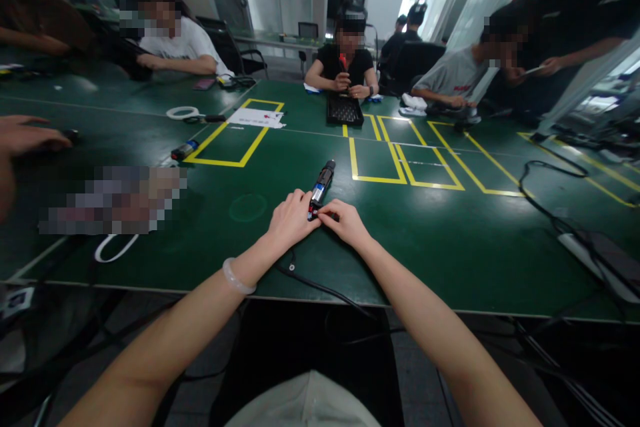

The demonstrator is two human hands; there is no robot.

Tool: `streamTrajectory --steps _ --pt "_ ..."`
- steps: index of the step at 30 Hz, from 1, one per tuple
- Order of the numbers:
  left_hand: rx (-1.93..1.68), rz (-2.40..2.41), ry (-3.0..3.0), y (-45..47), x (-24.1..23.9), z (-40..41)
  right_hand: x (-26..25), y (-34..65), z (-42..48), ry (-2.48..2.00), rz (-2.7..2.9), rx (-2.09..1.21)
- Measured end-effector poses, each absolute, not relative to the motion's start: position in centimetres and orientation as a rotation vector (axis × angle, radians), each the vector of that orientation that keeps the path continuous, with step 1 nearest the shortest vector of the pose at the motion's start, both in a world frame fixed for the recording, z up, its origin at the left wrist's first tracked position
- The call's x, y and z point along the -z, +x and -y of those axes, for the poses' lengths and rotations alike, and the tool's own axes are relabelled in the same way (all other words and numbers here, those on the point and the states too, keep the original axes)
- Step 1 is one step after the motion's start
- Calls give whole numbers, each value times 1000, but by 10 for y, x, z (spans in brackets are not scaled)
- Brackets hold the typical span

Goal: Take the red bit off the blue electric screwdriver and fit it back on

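In the head view, a slim black device (323, 181) with a blue and silver middle lies on the green table, its narrow tip facing away from me. My left hand (291, 219) is closed along the left side of its near end. At that same end my right hand (346, 219) has thumb and forefinger pinched together, against a small spot of red and silver parts. What the pinch holds is too small to make out. Below my hands a black cable (320, 288) runs toward the table's front edge.
Yellow tape rectangles (377, 180) mark the green table (450, 247). A similar device (185, 150), a white cable coil (183, 113) and a paper sheet (255, 117) lie left. Opposite, a co-worker sits behind a black tray (345, 111). Another person's hand (30, 135) reaches in at left. Cables (543, 207) trail right.
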State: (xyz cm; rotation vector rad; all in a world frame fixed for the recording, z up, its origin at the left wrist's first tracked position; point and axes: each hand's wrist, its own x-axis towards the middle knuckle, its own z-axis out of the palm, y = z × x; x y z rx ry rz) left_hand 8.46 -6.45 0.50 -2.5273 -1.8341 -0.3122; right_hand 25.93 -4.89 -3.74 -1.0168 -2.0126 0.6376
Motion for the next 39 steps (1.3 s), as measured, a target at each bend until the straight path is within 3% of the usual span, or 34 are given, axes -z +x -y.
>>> streamTrajectory --steps 25,39 --pt "300 2158 -2165 -10 -3 -1 33 276 45 -1132 1933 -653" --pt "467 1925 -2157 4 -8 10 33 274 45 -1116 1931 -663"
